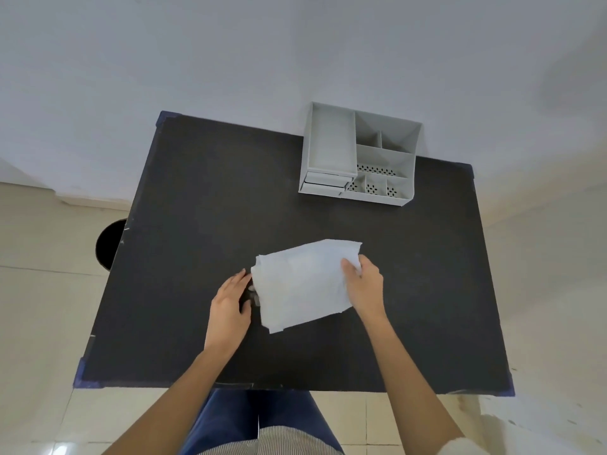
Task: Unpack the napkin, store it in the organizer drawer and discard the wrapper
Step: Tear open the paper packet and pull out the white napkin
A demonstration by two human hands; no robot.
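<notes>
Right hand (364,287) has its fingers pinched on the right edge of the white napkin (302,284), held over the middle of the black table (197,192). Left hand (230,307) touches its left edge, fingers loose. Grey organizer (358,152) sits at the far edge.

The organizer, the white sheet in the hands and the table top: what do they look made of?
The organizer looks like moulded plastic, matte pale grey, with thin walls and punched holes. The white sheet seems soft paper tissue or thin cloth; it creases and droops. The table top looks covered in a dull black felt-like mat, though I cannot be sure.
</notes>
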